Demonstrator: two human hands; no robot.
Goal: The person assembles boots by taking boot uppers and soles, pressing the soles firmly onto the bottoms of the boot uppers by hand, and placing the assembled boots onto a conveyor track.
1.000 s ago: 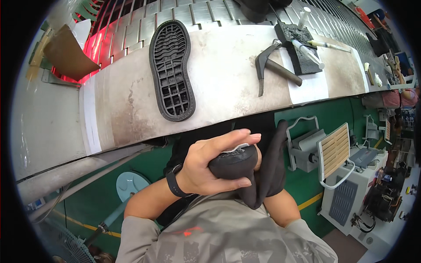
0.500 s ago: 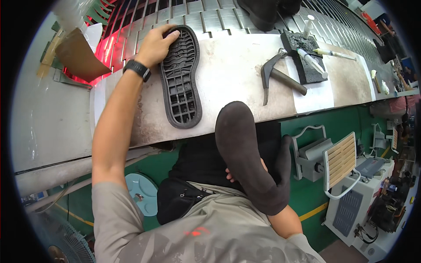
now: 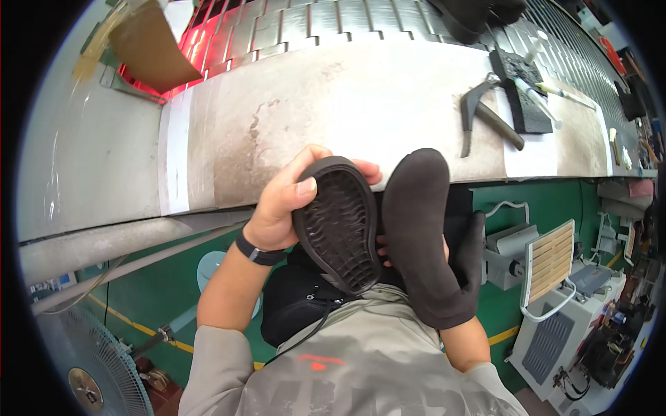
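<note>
Black rubber makes up the sole (image 3: 338, 222), which is off the bench (image 3: 388, 83), held tilted in front of the person's body with its ribbed and gridded side facing the camera. The left hand (image 3: 281, 201) is clamped on its wider end: the thumb presses the left rim, the other fingers pass behind, and their tips come out on the right, near the bench edge. A watch (image 3: 258, 252) circles that wrist. Just beside the sole, on the right, is the dark brown boot (image 3: 416, 208), its rounded toe pointing toward the bench; whether the two touch cannot be told. The right hand (image 3: 383, 251) is behind the boot and mostly hidden; a few fingertips curl round its left side and part of the hand shows on the right, so it grips the boot from behind. On the bench at the right lies a hammer (image 3: 504, 127), next to a black block (image 3: 531, 123) with syringes (image 3: 535, 98) on and beside it. Past the bench runs a metal conveyor (image 3: 298, 26), lit red at the left.
</note>
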